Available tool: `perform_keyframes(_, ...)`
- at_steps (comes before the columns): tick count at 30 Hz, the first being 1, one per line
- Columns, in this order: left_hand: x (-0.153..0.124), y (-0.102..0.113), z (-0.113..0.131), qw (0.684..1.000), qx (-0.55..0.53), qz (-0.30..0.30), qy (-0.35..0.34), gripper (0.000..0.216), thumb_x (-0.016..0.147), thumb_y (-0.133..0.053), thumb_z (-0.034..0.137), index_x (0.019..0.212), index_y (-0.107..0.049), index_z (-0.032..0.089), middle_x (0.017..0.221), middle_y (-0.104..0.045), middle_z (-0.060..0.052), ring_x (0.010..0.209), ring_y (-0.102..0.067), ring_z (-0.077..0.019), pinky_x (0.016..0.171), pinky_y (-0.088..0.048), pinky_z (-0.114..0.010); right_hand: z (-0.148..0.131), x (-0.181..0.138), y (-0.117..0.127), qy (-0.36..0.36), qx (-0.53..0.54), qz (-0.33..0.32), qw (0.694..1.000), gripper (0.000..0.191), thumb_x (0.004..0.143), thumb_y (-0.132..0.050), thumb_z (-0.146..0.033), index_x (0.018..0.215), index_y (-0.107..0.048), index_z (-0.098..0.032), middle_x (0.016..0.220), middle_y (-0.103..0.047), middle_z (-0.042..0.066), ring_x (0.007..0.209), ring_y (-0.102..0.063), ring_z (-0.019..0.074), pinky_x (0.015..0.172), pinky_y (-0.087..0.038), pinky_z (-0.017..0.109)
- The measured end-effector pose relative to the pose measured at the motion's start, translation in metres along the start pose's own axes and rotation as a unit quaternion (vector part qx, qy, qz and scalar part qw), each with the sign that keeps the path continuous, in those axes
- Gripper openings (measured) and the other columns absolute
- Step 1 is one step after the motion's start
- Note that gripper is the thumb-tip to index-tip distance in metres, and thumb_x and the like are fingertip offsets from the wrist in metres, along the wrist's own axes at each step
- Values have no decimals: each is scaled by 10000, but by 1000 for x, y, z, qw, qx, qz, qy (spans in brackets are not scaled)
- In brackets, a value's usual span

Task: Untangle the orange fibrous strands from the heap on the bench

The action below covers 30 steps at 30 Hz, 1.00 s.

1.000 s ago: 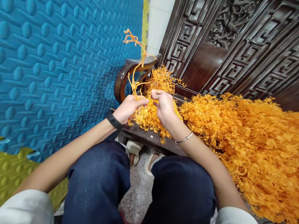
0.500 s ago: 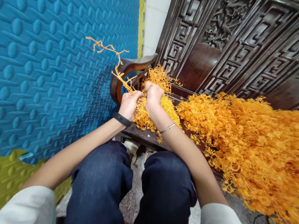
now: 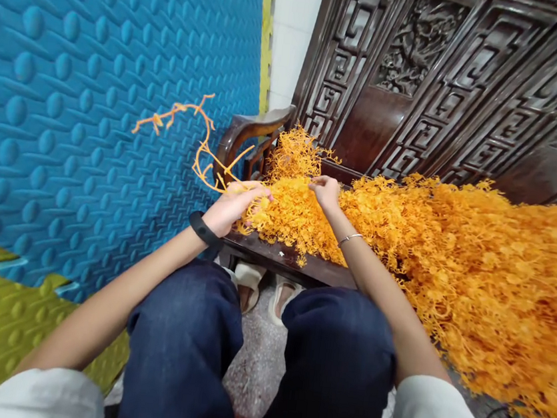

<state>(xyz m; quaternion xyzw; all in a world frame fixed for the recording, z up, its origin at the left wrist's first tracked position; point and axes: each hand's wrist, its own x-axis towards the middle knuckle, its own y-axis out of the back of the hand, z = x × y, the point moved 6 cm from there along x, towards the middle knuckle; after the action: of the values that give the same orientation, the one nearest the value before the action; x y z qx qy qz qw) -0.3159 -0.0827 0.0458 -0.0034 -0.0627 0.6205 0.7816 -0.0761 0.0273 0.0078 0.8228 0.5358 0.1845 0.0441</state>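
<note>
While the left hand [image 3: 232,205] is swinging a pinched bare orange stalk [image 3: 186,133] leftward, clear of the heap, the right hand [image 3: 325,191] is parting from it, fingertips closing on the orange pile [image 3: 453,269] atop the carved bench [image 3: 273,257]

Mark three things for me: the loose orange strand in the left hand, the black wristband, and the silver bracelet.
orange strand [image 3: 199,150], head view, on its curved stem above the left hand.
black wristband [image 3: 204,229], head view, on the band across the left wrist.
silver bracelet [image 3: 349,238], head view, on the thin chain at the right wrist.
</note>
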Motion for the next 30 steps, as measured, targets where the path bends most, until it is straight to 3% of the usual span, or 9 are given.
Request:
perform_keyframes(5, -3, -4, 5, 999, 20, -41, -15, 160, 708, -636, 298, 750, -645, 144, 671, -609, -12, 490, -466, -81, 412, -352, -200, -5, 1, -3, 17, -3, -26, 1000, 132, 618, -647, -50, 713, -602, -130, 656, -606, -13, 678, -526, 98, 744, -396, 269)
perform_keyframes(8, -2, -4, 2, 999, 11, -48, 5, 201, 719, -639, 332, 789, -631, 145, 616, -576, 3, 508, -492, -98, 419, -362, -203, -32, -13, -2, 45, 31, -20, 998, 110, 646, -671, -111, 736, -615, -139, 758, -640, 10, 713, -542, 95, 734, -410, 259)
perform_keyframes(10, 0, -1, -2, 1000, 1, -28, 13, 227, 718, -638, 358, 797, -619, 147, 607, -568, 11, 519, -504, -105, 436, -374, -209, -61, -33, -7, 66, 88, -91, 990, 81, 694, -677, -205, 733, -625, -156, 770, -656, 18, 696, -567, 98, 683, -422, 253)
perform_keyframes(14, 5, 7, -2, 998, 16, 37, -42, 208, 698, -653, 344, 711, -582, 149, 647, -585, 10, 605, -534, -101, 582, -420, -215, -122, -91, -23, 108, 88, -285, 948, 344, 747, -644, -480, 600, -616, -170, 600, -616, 9, 576, -545, 94, 585, -406, 247)
perform_keyframes(18, 5, 5, 6, 991, 45, 33, -120, 175, 714, -625, 312, 679, -563, 151, 687, -597, 1, 712, -551, -119, 709, -431, -230, -143, -129, -37, 150, -10, -390, 909, 301, 612, -771, -428, 592, -636, -160, 512, -562, -27, 500, -472, 76, 513, -349, 235)
perform_keyframes(20, 3, 4, 10, 990, 47, 28, -130, 184, 736, -607, 316, 671, -543, 156, 687, -579, 9, 695, -545, -113, 678, -432, -224, -142, -133, -42, 162, -24, -399, 902, 261, 584, -794, -373, 604, -643, -162, 518, -564, -35, 502, -468, 75, 517, -346, 236)
perform_keyframes(22, 1, 2, 10, 993, 37, 23, -108, 208, 768, -588, 345, 682, -526, 166, 641, -522, 32, 568, -500, -86, 535, -404, -208, -141, -129, -42, 171, -3, -380, 909, 227, 609, -779, -351, 622, -650, -165, 566, -591, -26, 548, -492, 85, 558, -372, 244)
perform_keyframes(25, -2, -3, 8, 998, -7, -11, -64, 230, 801, -578, 403, 743, -511, 190, 570, -438, 62, 383, -365, -53, 340, -239, -201, -140, -123, -38, 154, 57, -355, 920, 231, 617, -774, -359, 638, -646, -167, 628, -612, -9, 611, -518, 103, 601, -401, 257)
perform_keyframes(30, -5, -10, 6, 995, -68, -67, -30, 351, 771, -619, 502, 696, -469, 194, 460, -320, 90, 333, -275, -44, 311, -179, -195, -133, -118, -31, 83, 112, -352, 926, 249, 643, -756, -381, 652, -619, -173, 626, -599, -10, 578, -512, 99, 563, -406, 252)
